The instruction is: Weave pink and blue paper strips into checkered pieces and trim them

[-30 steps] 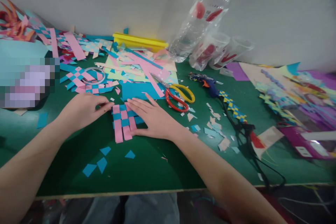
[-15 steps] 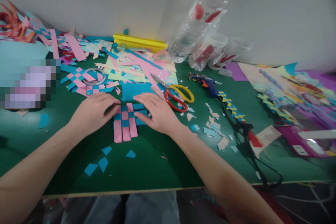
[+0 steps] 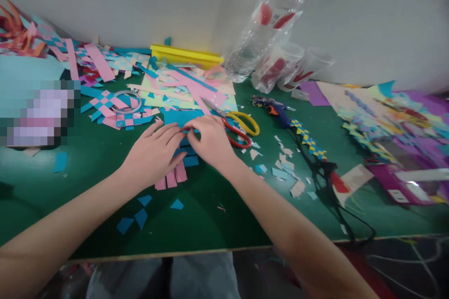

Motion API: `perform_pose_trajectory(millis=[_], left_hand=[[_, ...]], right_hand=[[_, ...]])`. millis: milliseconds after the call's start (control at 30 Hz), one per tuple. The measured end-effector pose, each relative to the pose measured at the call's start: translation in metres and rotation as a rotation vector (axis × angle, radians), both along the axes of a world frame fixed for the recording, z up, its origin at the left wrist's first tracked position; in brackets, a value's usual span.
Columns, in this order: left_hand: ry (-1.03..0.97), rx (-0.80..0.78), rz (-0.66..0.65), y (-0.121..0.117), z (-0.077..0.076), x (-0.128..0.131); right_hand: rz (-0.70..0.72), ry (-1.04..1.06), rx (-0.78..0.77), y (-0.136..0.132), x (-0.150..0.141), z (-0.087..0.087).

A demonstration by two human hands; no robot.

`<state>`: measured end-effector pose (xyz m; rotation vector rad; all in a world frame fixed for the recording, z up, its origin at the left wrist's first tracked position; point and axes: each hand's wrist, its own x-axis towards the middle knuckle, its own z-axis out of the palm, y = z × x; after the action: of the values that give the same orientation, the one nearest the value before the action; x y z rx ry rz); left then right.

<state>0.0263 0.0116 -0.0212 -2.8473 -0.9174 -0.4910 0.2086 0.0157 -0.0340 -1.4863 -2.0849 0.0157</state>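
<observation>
Under my hands lies a small woven mat of pink and blue paper strips [image 3: 171,179], mostly hidden by my left hand [image 3: 156,152]. That hand rests flat across the weave with its fingers stretched out. At the upper right corner of the mat, my right hand [image 3: 212,142] pinches the end of a blue strip between thumb and fingers; the pinched part is largely covered. Loose blue strip ends [image 3: 191,161] stick out to the right below it. Scissors with one red and one yellow handle [image 3: 247,124] lie just beyond my right hand. Behind the mat is blue paper [image 3: 171,117].
Woven paper pieces with a clear tape roll [image 3: 126,102] lie left. A yellow tray [image 3: 185,56], a plastic bottle [image 3: 259,28] and plastic cups [image 3: 305,70] stand at the wall. A glue gun [image 3: 277,110] with its cable lies right, near paper scraps [image 3: 287,168].
My left hand has moved right and now covers the weave. My right hand has closed from spread fingers into a pinch at the mat's upper right corner.
</observation>
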Motion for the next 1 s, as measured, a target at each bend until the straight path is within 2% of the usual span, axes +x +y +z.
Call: perform_pose_trajectory(millis=[67, 167, 367, 633, 833, 1000], left_hand=[[0.0, -0.049, 0.016, 0.0, -0.005, -0.001], [0.028, -0.132, -0.003, 0.001, -0.014, -0.007], [0.076, -0.188, 0.007, 0.005, -0.021, -0.014], [-0.011, -0.23, 0.001, 0.011, -0.021, -0.018], [0.022, -0.275, -0.008, 0.013, -0.02, -0.02], [0.05, -0.29, -0.013, 0.012, -0.02, -0.022]], right_hand=[[0.042, 0.004, 0.096, -0.004, 0.002, -0.005], [0.181, -0.043, 0.237, -0.009, 0.009, -0.01], [0.362, -0.08, 0.236, -0.011, 0.022, -0.008], [0.423, -0.093, 0.208, -0.007, 0.023, -0.012], [0.424, -0.142, 0.158, -0.008, 0.022, -0.01], [0.421, -0.195, 0.201, -0.009, 0.02, -0.009]])
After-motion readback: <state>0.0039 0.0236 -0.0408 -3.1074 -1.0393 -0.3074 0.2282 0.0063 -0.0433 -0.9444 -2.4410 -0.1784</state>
